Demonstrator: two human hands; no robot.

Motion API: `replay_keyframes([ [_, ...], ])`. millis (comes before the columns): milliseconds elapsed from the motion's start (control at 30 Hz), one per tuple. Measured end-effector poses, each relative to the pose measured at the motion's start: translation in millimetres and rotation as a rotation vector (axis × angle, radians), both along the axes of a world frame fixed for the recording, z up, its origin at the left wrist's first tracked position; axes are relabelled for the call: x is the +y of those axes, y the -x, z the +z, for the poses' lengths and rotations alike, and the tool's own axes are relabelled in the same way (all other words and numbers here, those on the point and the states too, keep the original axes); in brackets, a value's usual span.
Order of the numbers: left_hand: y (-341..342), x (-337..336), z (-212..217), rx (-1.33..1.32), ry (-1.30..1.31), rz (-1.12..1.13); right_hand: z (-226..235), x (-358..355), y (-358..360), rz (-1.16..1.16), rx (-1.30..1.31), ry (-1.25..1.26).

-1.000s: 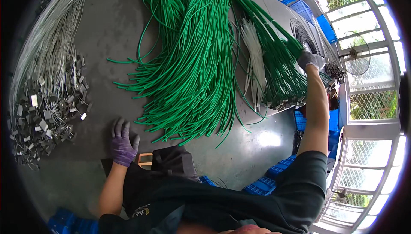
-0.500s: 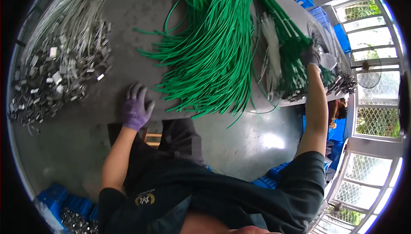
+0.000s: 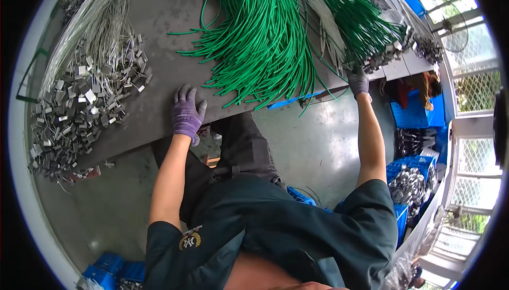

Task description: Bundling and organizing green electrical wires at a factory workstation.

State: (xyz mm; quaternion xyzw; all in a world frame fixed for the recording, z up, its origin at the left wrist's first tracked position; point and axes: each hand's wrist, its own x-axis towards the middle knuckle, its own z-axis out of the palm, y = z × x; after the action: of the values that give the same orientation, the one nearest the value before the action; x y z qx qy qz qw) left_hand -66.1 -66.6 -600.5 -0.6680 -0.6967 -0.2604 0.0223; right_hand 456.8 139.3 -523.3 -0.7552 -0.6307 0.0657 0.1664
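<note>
My left hand [image 3: 187,110], in a purple and grey glove, lies with its fingers apart on the near edge of the table, holding nothing. To its right a large sheaf of bright green cables [image 3: 265,51] fans out, loose ends toward me. My right hand [image 3: 359,82], also gloved, is at the table's near edge by the lower end of a darker green cable bundle [image 3: 360,22], whose ends carry small grey metal blocks [image 3: 389,54]. Its fingers look drawn together, but what they hold is hidden. A bunch of whitish strands [image 3: 326,24] lies just beyond it.
At the left, clear wires [image 3: 101,14] end in a heap of grey metal blocks [image 3: 79,109] spreading to the table edge. Blue crates [image 3: 419,112] stand on the floor at the right, one with silvery parts [image 3: 408,186]. A fan [image 3: 448,24] is by the windows.
My right hand has come off the middle of the dark green bundle and moved toward me and left, to the table edge. My left hand stays on the table. The view has shifted.
</note>
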Motion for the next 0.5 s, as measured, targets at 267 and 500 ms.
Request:
replay_keyframes([
  [267,-0.4,-2.9,-0.8,0.029,0.014,0.017,-89.2,-3.5,-42.3,-0.135,0.010,0.041],
  [500,-6.0,-1.0,7.4,0.026,0.026,0.029,-60.5,-34.3,21.0,0.134,-0.072,0.061],
])
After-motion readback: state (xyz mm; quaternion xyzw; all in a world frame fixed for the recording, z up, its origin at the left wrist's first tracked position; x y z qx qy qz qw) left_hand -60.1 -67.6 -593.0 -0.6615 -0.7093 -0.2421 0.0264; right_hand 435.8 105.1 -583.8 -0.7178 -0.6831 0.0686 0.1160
